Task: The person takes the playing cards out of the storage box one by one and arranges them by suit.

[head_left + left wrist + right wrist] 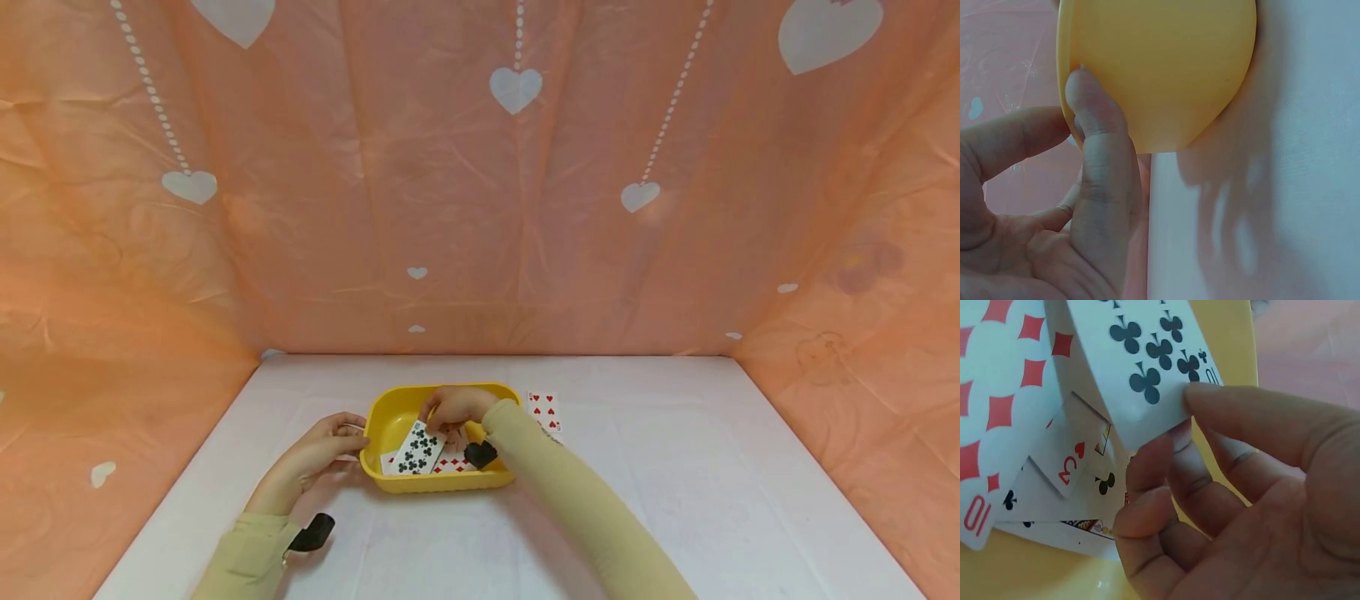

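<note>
A yellow plastic basin [420, 484] stands on the white table. At its left end, my left hand [315, 457] pinches the rim; the left wrist view shows the thumb [1094, 112] against the yellow wall [1172, 69]. Inside the basin, my right hand [457, 406] holds a ten of clubs [417, 450] by one corner, between thumb and fingers. The right wrist view shows the card [1144, 353] tilted above loose playing cards. Among those are a ten of diamonds [1000, 394] and a three of hearts [1063, 456]; others are partly hidden.
A six of hearts [543, 408] lies on the white table [675, 467] just right of the basin, partly covered by my right sleeve [577, 492]. Orange cloth with white hearts [516, 90] hangs behind the table and along both sides.
</note>
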Demonstrator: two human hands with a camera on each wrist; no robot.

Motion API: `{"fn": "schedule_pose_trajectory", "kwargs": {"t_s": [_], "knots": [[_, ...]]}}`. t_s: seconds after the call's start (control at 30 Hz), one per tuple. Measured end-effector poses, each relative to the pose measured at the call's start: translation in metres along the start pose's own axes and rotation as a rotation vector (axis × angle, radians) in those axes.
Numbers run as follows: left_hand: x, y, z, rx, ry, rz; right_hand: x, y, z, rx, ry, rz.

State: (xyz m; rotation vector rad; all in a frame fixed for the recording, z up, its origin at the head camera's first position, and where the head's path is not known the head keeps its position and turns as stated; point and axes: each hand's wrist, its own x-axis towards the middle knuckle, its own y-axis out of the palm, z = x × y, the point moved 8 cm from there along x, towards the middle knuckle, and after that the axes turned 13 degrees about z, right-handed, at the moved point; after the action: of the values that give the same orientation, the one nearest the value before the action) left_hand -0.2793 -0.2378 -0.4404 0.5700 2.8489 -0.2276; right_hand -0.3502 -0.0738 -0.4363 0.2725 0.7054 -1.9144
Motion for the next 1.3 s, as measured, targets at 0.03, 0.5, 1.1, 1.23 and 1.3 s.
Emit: {"fn": "schedule_pose_trajectory", "kwargs": {"t_s": [0.03, 0.5, 1.1, 1.23, 1.3], "knots": [[0.000, 0.001, 0.000, 0.003, 0.005, 0.006, -0.001, 0.000, 0.000, 0.010, 0.000, -0.004], [-0.001, 0.003, -0.001, 0.009, 0.008, 0.016, -0.024, -0.023, -0.001, 0.064, -0.118, -0.056], [0.001, 0.002, 0.000, 0.034, -0.007, -0.007, -0.103, -0.075, -0.015, 0.190, -0.240, -0.188], [0.002, 0.001, 0.000, 0.036, -0.004, -0.006, -0.124, -0.087, -0.029, 0.207, -0.234, -0.256], [0.001, 0.001, 0.000, 0.045, -0.006, -0.007, -0.134, -0.091, -0.038, 0.222, -0.229, -0.288]]}}
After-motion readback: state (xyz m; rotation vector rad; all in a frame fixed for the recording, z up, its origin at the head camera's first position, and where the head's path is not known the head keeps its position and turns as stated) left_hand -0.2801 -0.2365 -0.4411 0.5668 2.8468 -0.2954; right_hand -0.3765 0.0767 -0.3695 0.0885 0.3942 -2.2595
